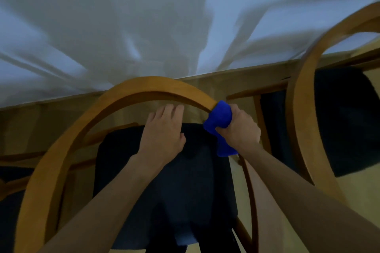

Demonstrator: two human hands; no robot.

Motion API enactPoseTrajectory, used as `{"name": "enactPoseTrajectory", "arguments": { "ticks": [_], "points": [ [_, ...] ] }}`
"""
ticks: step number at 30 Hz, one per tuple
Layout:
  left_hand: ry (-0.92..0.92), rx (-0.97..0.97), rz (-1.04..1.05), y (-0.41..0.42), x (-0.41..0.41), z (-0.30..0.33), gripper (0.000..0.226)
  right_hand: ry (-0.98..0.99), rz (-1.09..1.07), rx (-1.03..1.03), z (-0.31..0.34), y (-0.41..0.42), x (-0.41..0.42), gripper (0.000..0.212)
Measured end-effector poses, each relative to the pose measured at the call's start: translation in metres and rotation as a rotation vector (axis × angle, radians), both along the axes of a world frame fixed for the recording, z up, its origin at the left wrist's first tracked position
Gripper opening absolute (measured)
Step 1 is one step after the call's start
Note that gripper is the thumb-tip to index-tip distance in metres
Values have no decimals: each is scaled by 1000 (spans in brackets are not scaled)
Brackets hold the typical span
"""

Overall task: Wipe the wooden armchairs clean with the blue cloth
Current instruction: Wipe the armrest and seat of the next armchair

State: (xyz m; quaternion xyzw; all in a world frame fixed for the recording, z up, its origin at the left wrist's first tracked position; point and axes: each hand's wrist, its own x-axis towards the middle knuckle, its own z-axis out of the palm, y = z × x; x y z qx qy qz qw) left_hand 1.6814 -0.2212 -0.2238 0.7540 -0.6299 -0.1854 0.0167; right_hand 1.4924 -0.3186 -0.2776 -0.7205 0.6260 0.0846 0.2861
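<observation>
Curved wooden back rail of the near armchair (144,86) arches just beyond the left hand's fingertips (172,108), barring forward passage. Open gap beneath the arch, above the dark upholstered seat (160,181), admits the left hand (162,135). Right hand (238,125) wraps the bright blue cloth (220,119) round the rail's right bend. Rightward of these fingers stands a second wooden armchair's hoop (304,88); beyond, a white-draped table edge (236,72).

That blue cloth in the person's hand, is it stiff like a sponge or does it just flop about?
Probably floppy: the blue cloth wraps round the curved chair back where the right hand grips it, and its loose end hangs down. It looks thick and fuzzy, so likely soft, light and not slippery.
</observation>
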Motion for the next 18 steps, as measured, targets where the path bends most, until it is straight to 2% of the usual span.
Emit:
{"name": "enactPoseTrajectory", "arguments": {
  "ticks": [5,10,14,18],
  "points": [
    [31,-8,-165,-4,-38,-9,58,64,-125,-65,-1,26,-23,70],
    [44,13,-254,2,-62,-13,65,128,-289,-66,-3,57,-54,92],
    [30,67,-290,11,-66,-9,70,103,-400,-38,-3,81,-69,102],
    [28,86,-341,20,-66,-6,70,114,-492,-25,1,108,-75,104]
  ]
}}
